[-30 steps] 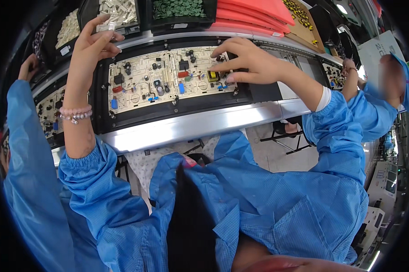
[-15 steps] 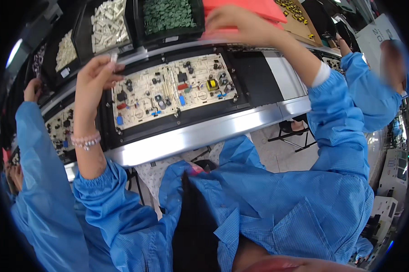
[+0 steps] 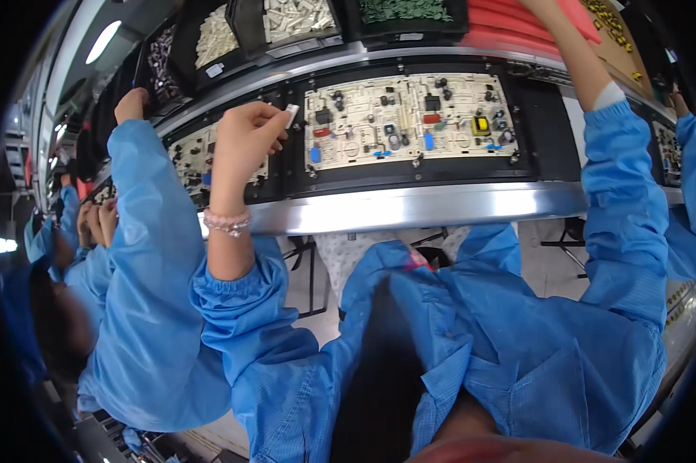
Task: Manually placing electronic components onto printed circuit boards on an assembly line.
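Observation:
My left hand (image 3: 249, 147) is closed in a pinch on a small white block-shaped component (image 3: 292, 116). It hovers at the left end of a black carrier frame (image 3: 410, 176), apart from the circuit boards. Two cream circuit boards (image 3: 371, 116) lie side by side in that frame. They bear blue, red and black parts, and a yellow-and-black transformer (image 3: 481, 125) sits on the right-hand one. My right forearm (image 3: 576, 54) stretches up past the red foam sheets (image 3: 510, 23); the hand itself is beyond the top edge, so its fingers are hidden.
Black bins along the back hold white block components (image 3: 298, 17), cream parts (image 3: 217, 37) and green discs (image 3: 406, 9). A cardboard tray (image 3: 606, 35) of yellow-and-black parts is at far right. A metal rail (image 3: 410, 207) runs along the front. A co-worker's sleeve (image 3: 151, 201) is close on my left.
The view has turned left, so the boards and bins appear farther right. My right hand has gone out past the top edge. My left hand still pinches the white component.

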Demonstrator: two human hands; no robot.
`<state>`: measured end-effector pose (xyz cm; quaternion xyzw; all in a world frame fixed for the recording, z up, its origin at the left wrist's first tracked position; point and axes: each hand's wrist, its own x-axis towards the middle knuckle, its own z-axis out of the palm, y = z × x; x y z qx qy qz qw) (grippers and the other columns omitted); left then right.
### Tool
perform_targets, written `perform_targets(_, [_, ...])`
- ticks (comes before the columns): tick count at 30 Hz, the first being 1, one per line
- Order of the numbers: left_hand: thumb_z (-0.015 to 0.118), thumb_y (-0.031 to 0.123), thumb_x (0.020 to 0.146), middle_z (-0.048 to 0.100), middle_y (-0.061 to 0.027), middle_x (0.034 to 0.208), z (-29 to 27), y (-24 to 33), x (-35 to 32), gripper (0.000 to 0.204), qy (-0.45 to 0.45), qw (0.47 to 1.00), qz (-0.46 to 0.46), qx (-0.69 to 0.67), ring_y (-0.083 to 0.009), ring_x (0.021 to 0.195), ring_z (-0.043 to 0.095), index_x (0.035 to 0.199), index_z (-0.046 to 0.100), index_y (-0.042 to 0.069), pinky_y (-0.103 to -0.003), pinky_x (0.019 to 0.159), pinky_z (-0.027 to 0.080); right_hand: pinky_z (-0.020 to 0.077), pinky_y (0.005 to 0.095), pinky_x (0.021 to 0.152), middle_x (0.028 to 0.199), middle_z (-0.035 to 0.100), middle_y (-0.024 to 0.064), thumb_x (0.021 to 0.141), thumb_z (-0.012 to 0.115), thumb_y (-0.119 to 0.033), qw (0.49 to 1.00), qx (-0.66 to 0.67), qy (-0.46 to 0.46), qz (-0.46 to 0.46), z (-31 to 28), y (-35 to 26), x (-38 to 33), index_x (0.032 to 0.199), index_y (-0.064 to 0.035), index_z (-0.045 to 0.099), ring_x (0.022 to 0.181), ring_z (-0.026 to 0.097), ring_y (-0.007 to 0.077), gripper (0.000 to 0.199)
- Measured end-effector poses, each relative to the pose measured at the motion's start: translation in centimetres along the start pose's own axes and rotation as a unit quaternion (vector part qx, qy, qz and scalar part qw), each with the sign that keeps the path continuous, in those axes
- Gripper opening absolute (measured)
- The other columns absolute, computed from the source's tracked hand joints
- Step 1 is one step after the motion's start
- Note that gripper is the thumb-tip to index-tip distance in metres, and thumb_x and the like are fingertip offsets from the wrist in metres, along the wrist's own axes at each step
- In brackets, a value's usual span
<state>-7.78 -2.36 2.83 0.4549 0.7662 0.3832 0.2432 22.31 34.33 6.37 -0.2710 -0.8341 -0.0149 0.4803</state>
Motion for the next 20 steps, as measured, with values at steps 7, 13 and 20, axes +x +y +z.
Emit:
perform_targets(7, [0.063, 0.025, 0.076, 0.064, -0.0163, 0.068, 1.1, 0.7, 1.9, 0.025, 0.002, 0.973, 0.041, 0.226, -0.0311, 0.063, 0.063, 0.078, 0.069, 0.001, -0.036, 0.062, 0.050, 0.0479, 0.0273, 0.075, 0.087, 0.066, 0.0085, 0.089, 0.060, -0.015, 0.980, 0.161, -0.103, 0.051, -2.4, -10.3, -2.1, 0.099, 0.0000, 0.065, 0.081, 0.061, 0.0135, 0.018])
perform_targets(13, [0.067, 0.024, 0.076, 0.059, -0.0111, 0.058, 1.5, 0.4, 4.4, 0.026, -0.029, 0.958, 0.048, 0.281, -0.0187, 0.055, 0.056, 0.076, 0.067, -0.001, -0.033, 0.058, 0.045, 0.0473, 0.0265, 0.073, 0.085, 0.067, 0.0075, 0.088, 0.063, -0.011, 0.966, 0.223, -0.130, 0.021, -3.8, -12.3, -3.9, 0.098, 0.0005, 0.065, 0.080, 0.060, 0.0121, 0.016])
perform_targets(20, [0.065, 0.022, 0.073, 0.061, -0.0172, 0.064, 1.4, 1.8, 5.8, 0.023, -0.094, 0.934, 0.025, 0.343, -0.0255, 0.063, 0.061, 0.075, 0.069, 0.000, -0.034, 0.064, 0.048, 0.0467, 0.0258, 0.072, 0.085, 0.067, 0.0078, 0.088, 0.063, -0.011, 0.959, 0.235, -0.151, 0.049, -3.7, -11.8, -4.0, 0.099, 0.0004, 0.065, 0.079, 0.060, 0.0116, 0.016])
